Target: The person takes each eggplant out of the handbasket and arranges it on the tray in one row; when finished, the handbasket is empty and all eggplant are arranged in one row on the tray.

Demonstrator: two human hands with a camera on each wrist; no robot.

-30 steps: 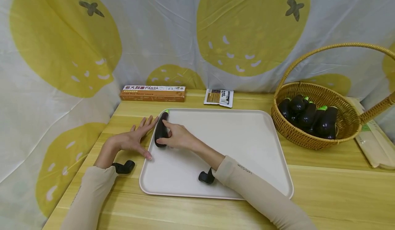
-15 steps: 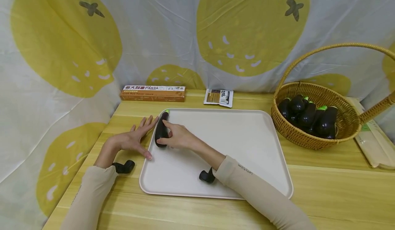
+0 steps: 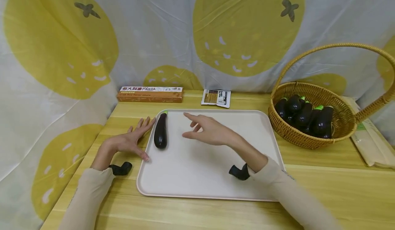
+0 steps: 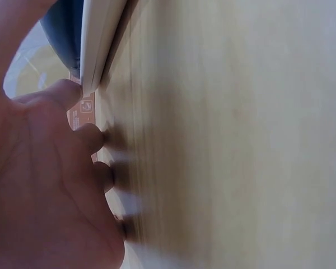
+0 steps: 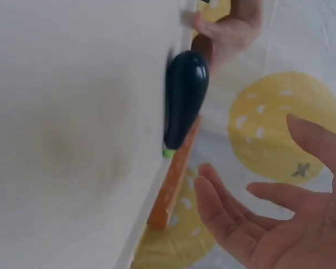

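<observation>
A dark eggplant (image 3: 160,133) with a green stem lies on the white tray (image 3: 216,175) near its left rim; the right wrist view shows the eggplant (image 5: 184,96) too. My left hand (image 3: 131,140) rests flat on the wooden table (image 3: 197,216) with its fingers spread, thumb touching the tray's left edge (image 4: 98,42). My right hand (image 3: 206,130) hovers open above the tray's middle, to the right of the eggplant and apart from it, fingers (image 5: 229,230) relaxed and holding nothing.
A wicker basket (image 3: 314,137) with a tall handle holds several eggplants (image 3: 305,115) at the right. An orange pasta box (image 3: 149,94) and a small packet (image 3: 216,97) lie at the table's back edge. A lemon-print cloth hangs behind.
My right hand has let go of the eggplant and moved right and up, away from it. The eggplant stays by the tray's left rim. The left hand has hardly moved.
</observation>
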